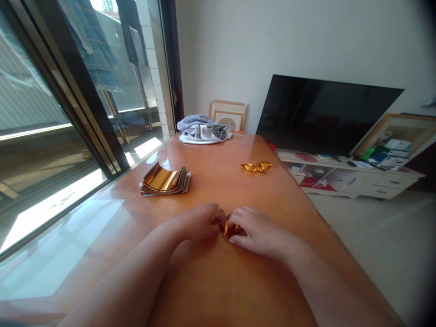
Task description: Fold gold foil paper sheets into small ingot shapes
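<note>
Near the middle of the wooden table (218, 277), a small piece of shiny gold foil paper (227, 230) lies between my two hands. The fingers of my left hand (204, 221) are curled and pinch its left edge. My right hand (254, 230) has its fingers bent around the right side of the foil, thumb low against the tabletop. Both hands partly cover the piece. Further away on the left sits a stack of curved gold foil sheets (165, 178). A folded gold foil shape (257, 167) with pointed ends rests at the right.
Grey cloth (202, 129) is bunched at the table's far end. Behind it, picture frames (228, 113) lean on the wall. A large television (327, 116) stands on a white cabinet (354, 177) at the right. Glass sliding doors (102, 81) run along the left.
</note>
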`<state>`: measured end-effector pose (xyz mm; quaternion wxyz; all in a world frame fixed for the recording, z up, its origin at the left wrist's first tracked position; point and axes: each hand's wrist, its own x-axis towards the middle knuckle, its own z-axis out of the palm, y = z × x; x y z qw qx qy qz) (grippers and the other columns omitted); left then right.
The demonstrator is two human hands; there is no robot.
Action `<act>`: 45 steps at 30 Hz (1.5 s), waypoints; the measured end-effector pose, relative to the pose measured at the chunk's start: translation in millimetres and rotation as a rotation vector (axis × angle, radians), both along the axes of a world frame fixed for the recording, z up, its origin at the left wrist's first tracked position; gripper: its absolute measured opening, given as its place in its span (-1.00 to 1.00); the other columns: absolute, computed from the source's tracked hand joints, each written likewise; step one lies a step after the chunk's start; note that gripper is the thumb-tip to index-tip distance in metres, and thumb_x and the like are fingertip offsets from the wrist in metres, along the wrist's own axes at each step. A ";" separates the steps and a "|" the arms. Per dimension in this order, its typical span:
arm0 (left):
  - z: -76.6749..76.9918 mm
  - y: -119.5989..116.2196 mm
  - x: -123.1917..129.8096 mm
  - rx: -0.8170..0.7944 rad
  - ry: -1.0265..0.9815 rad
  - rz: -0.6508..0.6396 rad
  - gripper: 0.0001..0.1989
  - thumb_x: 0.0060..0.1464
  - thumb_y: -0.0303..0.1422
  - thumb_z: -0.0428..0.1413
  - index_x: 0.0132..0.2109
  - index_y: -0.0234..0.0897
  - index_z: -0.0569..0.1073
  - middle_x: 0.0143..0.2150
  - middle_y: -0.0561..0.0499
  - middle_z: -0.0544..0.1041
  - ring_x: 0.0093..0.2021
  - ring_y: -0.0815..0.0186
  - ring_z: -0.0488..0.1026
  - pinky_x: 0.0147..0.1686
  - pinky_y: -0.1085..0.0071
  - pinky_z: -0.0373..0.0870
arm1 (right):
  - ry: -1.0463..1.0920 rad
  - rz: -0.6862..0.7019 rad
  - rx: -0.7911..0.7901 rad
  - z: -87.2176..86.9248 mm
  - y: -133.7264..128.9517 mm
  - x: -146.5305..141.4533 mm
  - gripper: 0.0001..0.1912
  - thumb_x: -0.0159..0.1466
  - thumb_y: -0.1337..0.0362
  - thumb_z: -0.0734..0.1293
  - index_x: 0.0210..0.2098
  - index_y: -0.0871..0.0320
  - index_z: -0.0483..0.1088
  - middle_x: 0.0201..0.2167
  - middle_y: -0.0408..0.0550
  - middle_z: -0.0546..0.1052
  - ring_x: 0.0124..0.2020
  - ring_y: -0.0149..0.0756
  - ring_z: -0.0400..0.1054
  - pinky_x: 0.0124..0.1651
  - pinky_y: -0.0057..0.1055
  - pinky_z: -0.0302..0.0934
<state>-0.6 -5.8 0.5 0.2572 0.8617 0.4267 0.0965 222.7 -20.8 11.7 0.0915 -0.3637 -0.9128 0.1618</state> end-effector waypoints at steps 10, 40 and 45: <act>-1.6 2.0 -1.4 -0.002 -0.002 -0.019 -0.73 -0.01 -0.48 0.05 -0.20 -0.17 0.59 -0.20 0.01 0.54 -0.24 0.29 0.47 -0.24 0.47 0.35 | 0.013 0.012 -0.033 3.7 2.1 0.7 -0.86 0.33 0.23 0.31 -0.18 0.03 0.52 -0.22 -0.09 0.54 -0.15 -0.26 0.37 -0.07 -0.38 0.16; 4.2 -2.5 -2.3 0.019 0.073 -0.011 -0.76 -0.03 -0.41 0.10 -0.17 -0.16 0.53 -0.19 0.03 0.49 -0.27 0.31 0.44 -0.28 0.46 0.34 | -0.030 0.044 0.066 4.2 -0.2 -1.3 -0.81 0.38 0.21 0.27 -0.17 0.06 0.53 -0.23 -0.07 0.56 -0.15 -0.27 0.38 -0.09 -0.39 0.16; -2.5 0.3 0.0 0.042 0.042 0.005 -0.80 0.08 -0.39 0.04 -0.20 -0.16 0.54 -0.19 0.01 0.51 -0.22 0.29 0.46 -0.22 0.44 0.35 | -0.047 0.016 0.095 2.4 0.3 -1.3 -0.75 0.41 0.25 0.20 -0.19 0.10 0.53 -0.25 -0.03 0.58 -0.17 -0.27 0.40 -0.12 -0.39 0.15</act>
